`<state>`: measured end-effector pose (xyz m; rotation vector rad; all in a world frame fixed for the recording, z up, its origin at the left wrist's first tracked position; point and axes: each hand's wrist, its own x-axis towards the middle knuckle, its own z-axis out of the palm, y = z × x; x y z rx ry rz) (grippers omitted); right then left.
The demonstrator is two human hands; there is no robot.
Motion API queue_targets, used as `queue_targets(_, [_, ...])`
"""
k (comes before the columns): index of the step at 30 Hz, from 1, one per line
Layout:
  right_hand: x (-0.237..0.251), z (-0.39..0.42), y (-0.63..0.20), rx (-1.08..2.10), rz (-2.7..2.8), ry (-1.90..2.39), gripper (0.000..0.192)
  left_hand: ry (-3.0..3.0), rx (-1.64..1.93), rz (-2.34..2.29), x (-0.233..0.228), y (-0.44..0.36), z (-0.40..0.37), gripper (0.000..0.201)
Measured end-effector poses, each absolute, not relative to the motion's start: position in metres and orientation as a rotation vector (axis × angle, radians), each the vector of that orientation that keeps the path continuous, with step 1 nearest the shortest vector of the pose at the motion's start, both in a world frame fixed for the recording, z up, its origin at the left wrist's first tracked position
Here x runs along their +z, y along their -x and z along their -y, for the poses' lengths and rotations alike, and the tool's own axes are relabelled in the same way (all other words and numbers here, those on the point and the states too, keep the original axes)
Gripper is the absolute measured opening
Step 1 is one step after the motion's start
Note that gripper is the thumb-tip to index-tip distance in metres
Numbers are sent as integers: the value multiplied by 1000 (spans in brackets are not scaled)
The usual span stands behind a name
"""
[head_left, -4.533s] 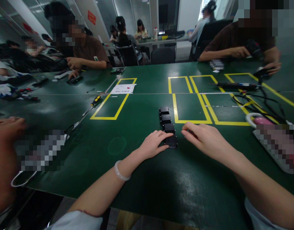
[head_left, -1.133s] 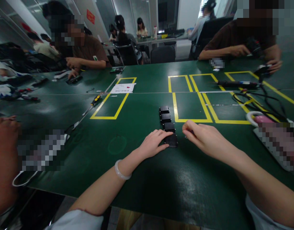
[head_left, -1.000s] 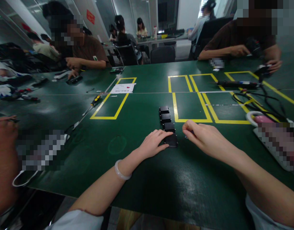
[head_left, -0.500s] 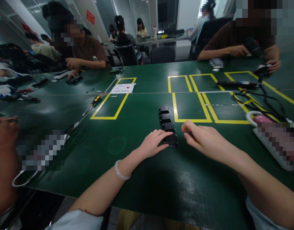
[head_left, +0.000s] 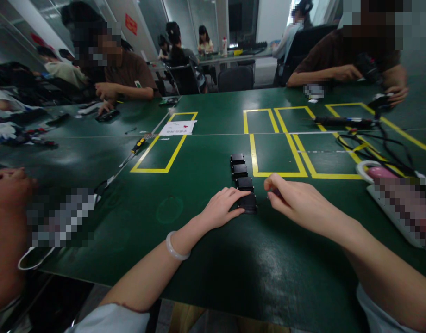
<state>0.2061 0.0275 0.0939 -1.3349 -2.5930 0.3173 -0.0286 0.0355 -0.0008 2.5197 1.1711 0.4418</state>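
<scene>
Four black boxes in a row, left hand flat on nearest.

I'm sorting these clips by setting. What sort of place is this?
Probably a shared assembly workroom: a long green table with yellow taped boxes, a screwdriver, cables, and other people working around it.

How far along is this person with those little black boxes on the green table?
Looks done: four small black boxes lie in a neat row on the green table, end to end. In hand: the left hand rests against the nearest box, while the right hand pinches something too small to make out beside it. Left: the yellow-taped rectangle next to the row holds nothing.
</scene>
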Motion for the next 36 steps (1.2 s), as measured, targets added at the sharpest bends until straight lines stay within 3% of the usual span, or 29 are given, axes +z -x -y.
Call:
queue_targets(5, [92,-29,-204,233,2628,1397,21,-2517,443,-1174,-1,29,-35,48])
queue_targets(13, [95,-27,-206,352,2615,1342,10,-2524,431,-1177,0,28,-36,48])
queue_targets(19, [91,-30,-204,237,2645,1392,22,-2528,425,-1183,-1,28,-36,48])
queue_targets(27, [95,-27,-206,328,2630,1374,13,-2527,426,-1186,-1,29,-36,49])
queue_targets(32, [92,-29,-204,267,2651,1403,23,-2514,434,-1179,-1,29,-36,48])
queue_targets(36, [92,-29,-206,322,2633,1382,15,-2520,447,-1170,-1,29,-36,48])
